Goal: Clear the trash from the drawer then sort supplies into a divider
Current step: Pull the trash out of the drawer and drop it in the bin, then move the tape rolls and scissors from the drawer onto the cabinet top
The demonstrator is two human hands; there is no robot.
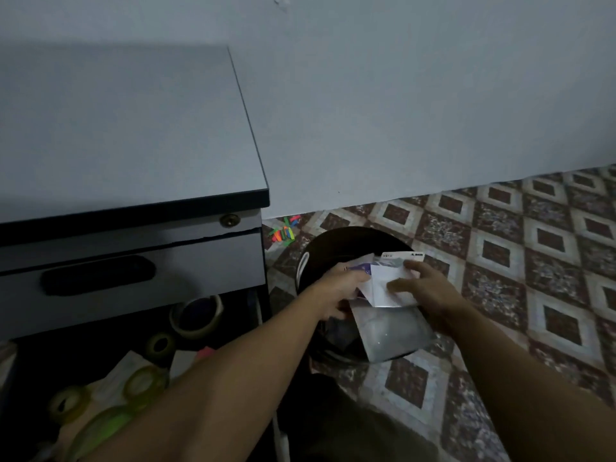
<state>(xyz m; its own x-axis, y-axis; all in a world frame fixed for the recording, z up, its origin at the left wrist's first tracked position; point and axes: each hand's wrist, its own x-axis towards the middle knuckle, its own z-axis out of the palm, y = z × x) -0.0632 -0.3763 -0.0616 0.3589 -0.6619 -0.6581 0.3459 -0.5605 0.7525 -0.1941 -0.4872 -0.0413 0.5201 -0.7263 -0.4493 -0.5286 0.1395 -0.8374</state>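
Left hand [336, 291]: fingers curled round a bundle of trash papers [383, 285], gripping its left edge
Right hand [423, 288]: fingers laid across the top white sheet; whether the thumb pinches from beneath cannot be told
Trash papers: held over the black bin [333, 238], a clear plastic sleeve [390, 331] hanging below them into its mouth
Bin: on the patterned floor [500, 261], just beside the cabinet [133, 128]
Drawer [233, 315]: lower one open, tape rolls [196, 315] lying inside
Coloured scraps [283, 231]: on the floor by the wall, behind the bin
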